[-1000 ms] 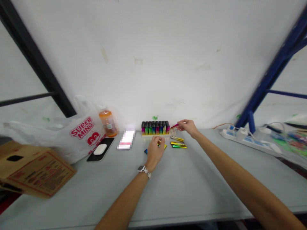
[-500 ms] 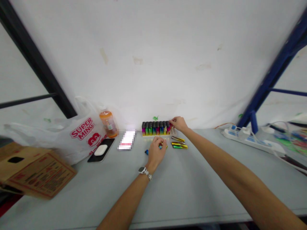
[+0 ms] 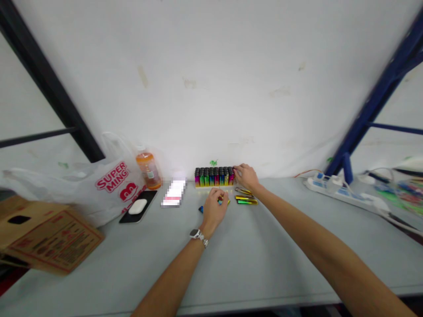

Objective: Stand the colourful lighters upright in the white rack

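Note:
Rows of upright lighters point(image 3: 214, 177), shiny and many-coloured with dark tops, stand packed in a clear tray by the wall. At the right end of the rows, my right hand point(image 3: 246, 175) pinches the top of a lighter point(image 3: 235, 169), mostly hidden by the fingers. My left hand point(image 3: 214, 207) is curled just in front of the tray around a small colourful lighter point(image 3: 220, 200). A blue lighter point(image 3: 201, 209) lies partly behind the left hand. Several gold and green lighters point(image 3: 246, 199) lie on the table below my right hand.
On the left are a cardboard box point(image 3: 56, 240), a white plastic bag point(image 3: 82, 189), an orange drink bottle point(image 3: 148, 169), a phone point(image 3: 124, 215) with a white case point(image 3: 137, 206) on it, and a blurred bright screen point(image 3: 174, 193). A power strip point(image 3: 343, 194) with cables lies right.
My right hand has lowered slightly at the tray's right end, its fingers still at the lighter there. My left hand stays curled in nearly the same place.

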Demonstrator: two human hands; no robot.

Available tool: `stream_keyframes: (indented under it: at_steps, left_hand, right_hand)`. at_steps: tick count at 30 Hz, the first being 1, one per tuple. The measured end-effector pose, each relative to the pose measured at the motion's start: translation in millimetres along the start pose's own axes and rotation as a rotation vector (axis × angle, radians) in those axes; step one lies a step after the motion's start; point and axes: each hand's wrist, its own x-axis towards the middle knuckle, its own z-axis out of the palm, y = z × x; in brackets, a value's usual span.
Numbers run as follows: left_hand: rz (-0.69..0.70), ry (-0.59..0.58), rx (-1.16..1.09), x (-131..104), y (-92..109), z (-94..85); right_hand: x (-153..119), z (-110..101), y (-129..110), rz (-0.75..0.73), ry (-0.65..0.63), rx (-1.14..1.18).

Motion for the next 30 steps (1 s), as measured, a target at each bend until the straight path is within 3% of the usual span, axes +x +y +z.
stream_keyframes:
  at_steps: [5,10,16,21,30]
  left_hand:
    - [0.015,-0.01,-0.016,0.1,0.4,1.0]
    - [0.019,-0.01,-0.037,0.7,0.6,1.3]
    - [0.028,-0.011,-0.041,0.3,1.8,3.1]
    - [0.033,-0.011,-0.06,0.3,2.0,3.4]
    - [0.041,0.027,-0.106,1.9,-2.7,3.8]
  right_hand:
    - [-14.3,-6.5,1.4,-0.027,-0.056,-0.055]
    - [-27.1,-14.7,7.2,0.021,-0.064,0.046]
    - [-38.3,-26.0,15.1,0.105,-0.381,0.071]
    - [-38.3,-24.6,18.1,0.146,-0.487,0.057]
    - [-40.1,-30.4,12.4,0.147,-0.455,0.051]
